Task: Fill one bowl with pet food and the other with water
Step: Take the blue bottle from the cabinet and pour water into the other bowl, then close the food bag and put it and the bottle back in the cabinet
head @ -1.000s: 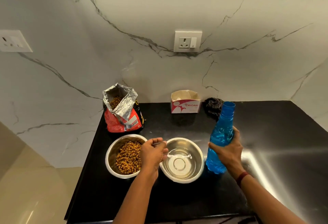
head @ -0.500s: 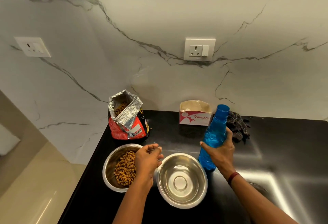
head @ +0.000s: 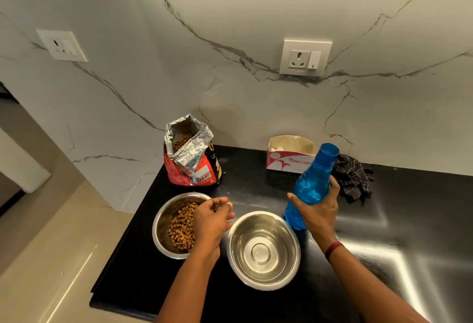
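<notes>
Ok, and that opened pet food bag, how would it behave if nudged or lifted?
The pet food bag looks floppy: its foil top is crumpled and gaping. Standing upright with kibble showing inside, it would probably tip and spill if pushed high.

Left forearm comes in from bottom centre, angled up and right. Left hand is back-up, fingers curled, thumb tip against index; there's a thin glint in that pinch, can't tell what. Right forearm enters from bottom right, reaching up-left. Right hand wraps the bottle, thumb on its left side, fingers round the right. Red band on right wrist.
</notes>
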